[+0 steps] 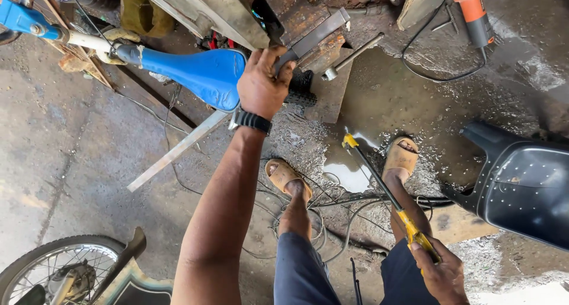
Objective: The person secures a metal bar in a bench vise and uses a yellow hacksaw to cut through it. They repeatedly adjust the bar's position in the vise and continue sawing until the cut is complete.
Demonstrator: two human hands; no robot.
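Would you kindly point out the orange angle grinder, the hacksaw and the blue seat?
orange angle grinder [475, 13]: head view, on its orange body.
hacksaw [379, 180]: head view, midway along its frame.
blue seat [198, 74]: head view, on its top surface.

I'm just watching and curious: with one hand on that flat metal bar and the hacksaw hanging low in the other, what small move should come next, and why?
Probably lifting the hacksaw up to the flat metal bar. The left hand already grips the bar where it sits in the rusty vise, so it looks steadied, while the right hand holds the saw down by the knee, blade pointing at the wet floor, well clear of the bar.
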